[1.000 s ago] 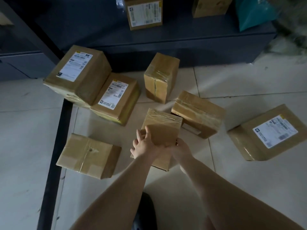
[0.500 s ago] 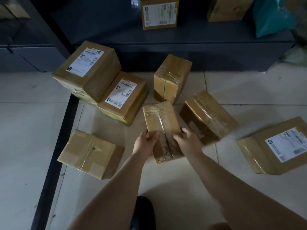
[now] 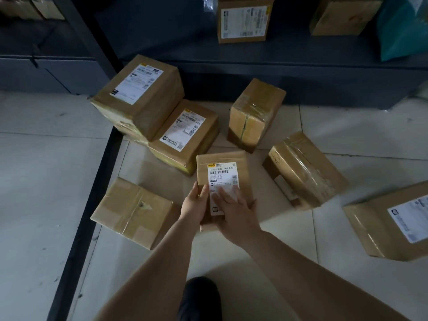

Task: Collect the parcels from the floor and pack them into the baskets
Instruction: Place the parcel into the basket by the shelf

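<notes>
Parcel (image 3: 223,179) at frame centre, label up: left hand (image 3: 194,206) grips its edge, right hand (image 3: 236,210) lies flat on the label; pickup step, next lift toward an unseen basket

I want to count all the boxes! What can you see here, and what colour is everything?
held box: 1, brown, white label up, in both hands
floor boxes: 6, brown, around it on pale tiles
shelf boxes: 2, brown, on the dark shelf
bag: 1, teal, on the shelf, far right
shoe: 1, black, bottom centre
left hand: grips the held box's left edge
right hand: fingers spread flat on its label
</notes>
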A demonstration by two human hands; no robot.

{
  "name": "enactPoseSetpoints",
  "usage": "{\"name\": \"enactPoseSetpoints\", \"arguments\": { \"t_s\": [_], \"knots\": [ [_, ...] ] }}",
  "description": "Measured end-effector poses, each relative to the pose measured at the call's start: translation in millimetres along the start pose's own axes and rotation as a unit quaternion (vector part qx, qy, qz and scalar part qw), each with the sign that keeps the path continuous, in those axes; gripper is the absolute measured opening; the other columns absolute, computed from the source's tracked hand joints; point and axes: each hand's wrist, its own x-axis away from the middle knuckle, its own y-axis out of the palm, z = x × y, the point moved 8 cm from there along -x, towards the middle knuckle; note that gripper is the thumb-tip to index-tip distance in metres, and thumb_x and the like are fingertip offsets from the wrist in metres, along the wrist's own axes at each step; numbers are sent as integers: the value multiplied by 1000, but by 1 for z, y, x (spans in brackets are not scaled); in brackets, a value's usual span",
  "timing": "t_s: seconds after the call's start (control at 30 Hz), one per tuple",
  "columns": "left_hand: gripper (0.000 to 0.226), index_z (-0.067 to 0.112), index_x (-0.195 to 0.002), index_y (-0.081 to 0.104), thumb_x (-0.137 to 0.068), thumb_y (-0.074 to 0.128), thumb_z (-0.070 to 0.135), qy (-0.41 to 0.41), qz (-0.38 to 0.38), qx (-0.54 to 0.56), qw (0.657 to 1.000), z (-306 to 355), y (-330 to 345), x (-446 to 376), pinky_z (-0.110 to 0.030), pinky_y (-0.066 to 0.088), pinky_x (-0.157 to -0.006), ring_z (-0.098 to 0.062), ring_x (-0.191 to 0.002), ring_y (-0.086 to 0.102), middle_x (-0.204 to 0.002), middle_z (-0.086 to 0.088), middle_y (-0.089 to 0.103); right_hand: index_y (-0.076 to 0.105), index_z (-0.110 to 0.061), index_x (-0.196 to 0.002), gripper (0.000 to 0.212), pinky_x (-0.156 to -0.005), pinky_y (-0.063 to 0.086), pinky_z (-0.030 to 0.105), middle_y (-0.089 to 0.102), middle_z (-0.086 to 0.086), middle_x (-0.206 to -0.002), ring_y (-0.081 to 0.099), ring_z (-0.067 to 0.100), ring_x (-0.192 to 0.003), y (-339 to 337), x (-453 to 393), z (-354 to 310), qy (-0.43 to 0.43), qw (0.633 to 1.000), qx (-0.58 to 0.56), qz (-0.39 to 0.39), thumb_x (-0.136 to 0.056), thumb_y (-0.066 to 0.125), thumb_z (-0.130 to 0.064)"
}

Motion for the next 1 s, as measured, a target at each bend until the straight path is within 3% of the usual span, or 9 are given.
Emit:
{"name": "enactPoseSetpoints", "arguments": {
  "t_s": [0.1, 0.2, 0.3, 0.47, 0.63, 0.73, 0.8, 0.87, 1.0],
  "knots": [
    [39, 33, -129, 51, -92, 50, 22, 42, -7, -54, 998, 6, 1, -2, -37, 54, -85, -21, -94, 66, -108, -2, 68, 40, -22, -139, 51, -110, 24, 44, 32, -2, -151, 21, 20, -141, -37, -4, 17, 1, 989, -72, 130, -88, 51, -25],
    [46, 32, -136, 45, -92, 53, 22, 45, -21, -63, 997, 11, 8, -8, -37, 52, -89, -19, -100, 63, -116, 0, 65, 41, -21, -138, 59, -111, 18, 49, 33, 3, -150, 25, 25, -139, -82, -8, 63, 76, 967, 21, 244, -84, 59, -31],
    [48, 32, -138, 43, -92, 53, 24, 51, -33, -68, 996, 19, 19, -14, -40, 51, -92, -20, -104, 62, -120, 0, 64, 19, -26, -146, 82, -110, 1, 63, 11, 6, -158, 7, 35, -143, -109, -16, 122, 205, 950, 127, 200, -80, 63, -44],
    [48, 29, -140, 41, -93, 53, 25, 76, -8, -108, 991, 29, 32, -23, -29, 49, -80, -21, -104, 61, -123, -1, 63, -11, -44, -143, 102, -106, 7, 71, -7, 0, -158, -5, 42, -141, -102, -4, 184, 302, 943, 100, 96, -78, 67, -35],
    [45, 23, -137, 47, -92, 53, 21, 102, 39, -167, 980, 42, 34, -28, -21, 38, -65, -16, -92, 58, -122, -3, 64, 1, -36, -143, 99, -104, 26, 57, 11, 12, -151, 17, 38, -135, -110, 19, 203, 323, 931, 99, 141, -70, 65, -60],
    [46, 23, -137, 46, -92, 53, 20, 109, 37, -188, 975, 46, 35, -31, -24, 40, -71, -21, -99, 59, -122, -5, 64, 3, -39, -144, 102, -99, 31, 50, 22, 15, -144, 30, 39, -125, -111, 31, 224, 365, 919, 70, 132, -66, 60, -71],
    [45, 23, -137, 46, -93, 52, 21, 107, 35, -193, 975, 46, 35, -33, -25, 40, -72, -21, -97, 59, -121, -5, 64, 9, -40, -144, 102, -97, 34, 48, 35, 14, -137, 40, 37, -119, -113, 38, 235, 384, 911, 4, 148, -64, 64, -70],
    [44, 22, -136, 47, -93, 52, 21, 106, 35, -191, 975, 45, 36, -33, -25, 40, -69, -18, -88, 56, -119, -5, 64, 24, -39, -142, 91, -94, 42, 44, 51, 8, -128, 51, 33, -113, -112, 44, 240, 363, 887, -195, 208, -66, 69, -60],
    [39, 27, -129, 50, -91, 50, 21, 105, 27, -176, 978, 46, 39, -30, -24, 43, -60, -16, -77, 56, -107, -2, 66, 63, -42, -109, 35, -74, 49, 29, 69, -13, -105, 63, 20, -102, -113, 46, 221, 205, 736, -586, 270, -77, 71, -33]
  ]
}}
